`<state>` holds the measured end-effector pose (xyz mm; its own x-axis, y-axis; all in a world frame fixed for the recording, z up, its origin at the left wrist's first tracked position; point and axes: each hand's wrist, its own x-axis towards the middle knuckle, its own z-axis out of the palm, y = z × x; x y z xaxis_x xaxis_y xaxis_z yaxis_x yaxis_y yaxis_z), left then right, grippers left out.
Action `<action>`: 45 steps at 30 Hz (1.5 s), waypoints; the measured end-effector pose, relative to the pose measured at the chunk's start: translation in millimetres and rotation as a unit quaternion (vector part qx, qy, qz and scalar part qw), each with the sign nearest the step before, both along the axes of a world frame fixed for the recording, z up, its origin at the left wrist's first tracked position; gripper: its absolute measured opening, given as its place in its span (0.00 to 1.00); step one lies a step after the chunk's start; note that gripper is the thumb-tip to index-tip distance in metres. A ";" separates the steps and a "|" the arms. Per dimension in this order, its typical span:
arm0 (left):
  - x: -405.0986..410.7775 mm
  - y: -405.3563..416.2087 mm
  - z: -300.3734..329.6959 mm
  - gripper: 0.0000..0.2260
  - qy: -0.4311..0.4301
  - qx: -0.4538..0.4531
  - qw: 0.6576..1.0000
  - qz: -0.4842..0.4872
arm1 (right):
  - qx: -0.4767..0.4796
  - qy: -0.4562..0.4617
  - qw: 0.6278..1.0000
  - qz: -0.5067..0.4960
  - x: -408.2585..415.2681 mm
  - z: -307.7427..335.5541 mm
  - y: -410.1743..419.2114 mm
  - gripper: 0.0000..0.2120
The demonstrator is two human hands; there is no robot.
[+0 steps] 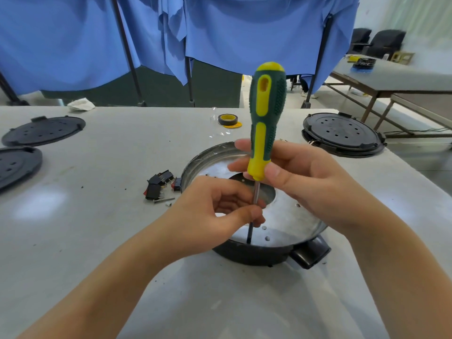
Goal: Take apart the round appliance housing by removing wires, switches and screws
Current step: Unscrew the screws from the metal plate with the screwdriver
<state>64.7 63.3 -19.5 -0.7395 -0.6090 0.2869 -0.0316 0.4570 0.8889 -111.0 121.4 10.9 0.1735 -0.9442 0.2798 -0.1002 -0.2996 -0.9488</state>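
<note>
The round appliance housing (288, 216), a silver metal shell on a black base with a black handle, sits on the table before me. A green and yellow screwdriver (266, 113) stands upright in it, its tip down at the near inner edge of the housing. My right hand (300, 177) grips the lower part of the handle. My left hand (215, 209) pinches the metal shaft between thumb and fingers. Several removed black switches with red rockers (160, 184) and a loose screw lie on the table left of the housing.
Two black round perforated covers (41, 130) lie at the far left and another one (342, 133) at the far right. A roll of black and yellow tape (228, 119) sits behind the housing. Blue cloth hangs beyond the grey table (97, 167); a second table stands at the right.
</note>
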 end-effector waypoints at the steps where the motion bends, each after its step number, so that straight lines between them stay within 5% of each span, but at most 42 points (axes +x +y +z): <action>1: -0.7 0.1 -0.3 0.04 0.001 -0.005 1.000 0.009 | 0.004 0.010 1.000 0.003 -1.1 0.1 0.1 0.17; 8: -5.3 -0.2 -2.9 0.08 0.019 -0.041 0.997 0.065 | -0.039 -0.041 0.995 -0.085 2.9 -0.4 -4.3 0.15; 13: -4.0 -0.3 -1.0 0.03 0.003 -0.038 0.998 0.043 | -0.028 -0.053 0.997 -0.041 1.8 -1.6 -3.5 0.12; 21: 5.3 0.3 8.8 0.11 -0.086 -0.113 0.988 0.063 | -0.063 -0.153 0.983 -0.080 -6.6 0.7 -7.4 0.13; 26: 7.0 -12.2 13.6 0.04 -0.236 -0.071 0.969 0.024 | -0.070 -0.178 0.970 -0.149 -8.1 -0.9 -10.5 0.14; 34: -19.3 -22.9 38.1 0.02 -0.427 -0.103 0.894 -0.085 | -0.080 -0.047 0.953 -0.289 -10.6 -7.2 -16.7 0.07; 40: -37.3 -21.7 40.9 0.04 -0.476 -0.116 0.862 -0.129 | -0.067 0.181 0.931 -0.311 -6.1 -27.5 -26.6 0.09; 45: -42.2 -19.6 42.0 0.07 -0.495 -0.138 0.841 -0.170 | -0.070 0.274 0.908 -0.309 -5.6 -34.9 -29.9 0.12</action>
<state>22.5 43.8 22.5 -0.8170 -0.3261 -0.4756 -0.5199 0.7734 0.3628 -116.6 91.5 -24.1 -0.2272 -0.8704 0.4367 -0.7361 -0.1401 -0.6623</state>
